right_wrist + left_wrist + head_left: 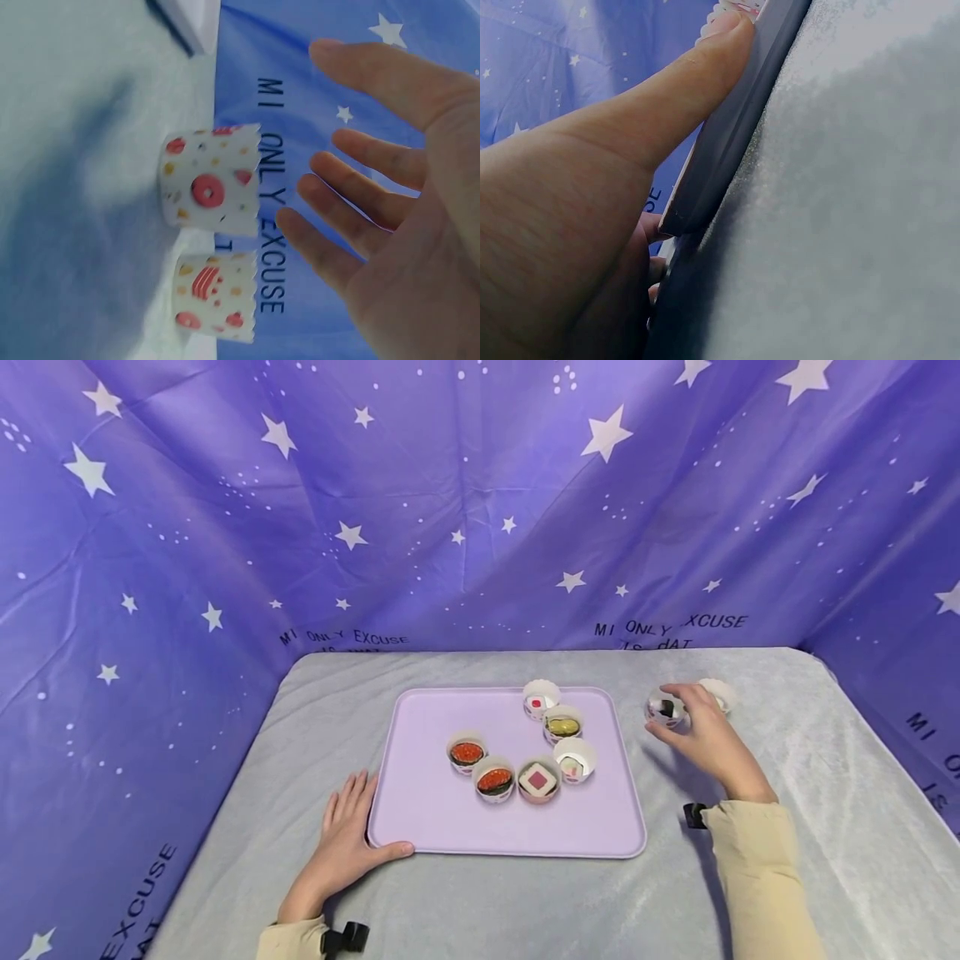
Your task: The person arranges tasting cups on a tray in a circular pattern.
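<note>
My left hand (345, 843) rests at the near left corner of the lilac tray (435, 827). Its thumb lies along the front rim, and its straight fingers extend beside the left edge. To the right of the tray, my right hand (708, 735) hovers over a patterned paper cup (210, 180) with a small white and black sushi piece (667, 708) inside. In the right wrist view the fingers are spread and apart from this cup. A second paper cup (214, 296) stands beside it, partly behind the hand in the head view.
Several paper cups stand on the tray, among them two with red-topped sushi (467, 754), one with a yellow-topped piece (562, 726) and one with a square white and pink piece (538, 780). Grey cloth (525, 910) covers the table; a purple star curtain (465, 527) hangs behind.
</note>
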`<state>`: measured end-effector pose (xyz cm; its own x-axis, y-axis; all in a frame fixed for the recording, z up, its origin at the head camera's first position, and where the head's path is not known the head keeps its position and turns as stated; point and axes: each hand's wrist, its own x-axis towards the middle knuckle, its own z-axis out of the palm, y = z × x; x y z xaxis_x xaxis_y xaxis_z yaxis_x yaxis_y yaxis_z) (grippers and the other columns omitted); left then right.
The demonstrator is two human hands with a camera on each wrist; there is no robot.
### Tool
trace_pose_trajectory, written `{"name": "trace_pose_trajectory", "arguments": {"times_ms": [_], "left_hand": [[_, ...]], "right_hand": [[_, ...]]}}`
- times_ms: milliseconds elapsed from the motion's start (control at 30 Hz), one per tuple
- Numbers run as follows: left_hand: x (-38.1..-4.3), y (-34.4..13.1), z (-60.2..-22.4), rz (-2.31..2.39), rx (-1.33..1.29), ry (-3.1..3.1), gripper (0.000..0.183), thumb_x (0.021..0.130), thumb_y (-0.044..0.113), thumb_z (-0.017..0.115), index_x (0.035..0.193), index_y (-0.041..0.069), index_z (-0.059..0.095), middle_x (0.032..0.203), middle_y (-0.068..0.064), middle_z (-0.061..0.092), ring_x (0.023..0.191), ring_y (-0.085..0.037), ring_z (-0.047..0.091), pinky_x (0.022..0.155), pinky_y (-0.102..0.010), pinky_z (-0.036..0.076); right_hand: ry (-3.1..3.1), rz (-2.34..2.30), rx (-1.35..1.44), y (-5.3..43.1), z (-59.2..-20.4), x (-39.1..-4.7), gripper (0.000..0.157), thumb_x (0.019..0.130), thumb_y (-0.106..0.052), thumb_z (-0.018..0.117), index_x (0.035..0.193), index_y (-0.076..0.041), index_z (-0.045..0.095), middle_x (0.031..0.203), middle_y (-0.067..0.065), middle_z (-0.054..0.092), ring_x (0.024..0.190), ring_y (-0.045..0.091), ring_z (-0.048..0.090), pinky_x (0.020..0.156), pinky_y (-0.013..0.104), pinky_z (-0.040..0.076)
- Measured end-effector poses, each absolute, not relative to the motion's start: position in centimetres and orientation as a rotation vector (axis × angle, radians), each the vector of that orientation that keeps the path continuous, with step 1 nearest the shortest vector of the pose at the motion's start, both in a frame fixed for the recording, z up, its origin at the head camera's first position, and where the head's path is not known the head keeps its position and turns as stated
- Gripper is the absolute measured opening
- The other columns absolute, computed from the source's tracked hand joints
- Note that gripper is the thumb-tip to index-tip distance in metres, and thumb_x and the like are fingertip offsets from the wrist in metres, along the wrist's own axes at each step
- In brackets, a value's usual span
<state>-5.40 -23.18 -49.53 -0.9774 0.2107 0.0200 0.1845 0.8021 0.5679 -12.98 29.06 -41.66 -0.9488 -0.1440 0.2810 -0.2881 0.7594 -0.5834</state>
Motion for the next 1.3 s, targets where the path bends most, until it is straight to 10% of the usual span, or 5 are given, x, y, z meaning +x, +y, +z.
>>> {"name": "trace_pose_trajectory", "arguments": {"times_ms": [1300], "left_hand": [[-5.4, -23.3, -49.6, 0.893, 0.316, 2.945, 0.122, 0.070, 0.065, 0.079, 0.158, 0.006, 0.020, 0.163, -0.023, 0.015, 0.152, -0.041, 0.006, 0.118, -0.061, 0.000]], "right_hand": [[-2.846, 0.935, 0.192, 31.7, -43.9, -12.8, 0.075, 0.091, -0.019, 0.072, 0.142, 0.018, 0.033, 0.129, 0.040, 0.045, 0.113, 0.055, 0.049, 0.095, 0.066, 0.038]]}}
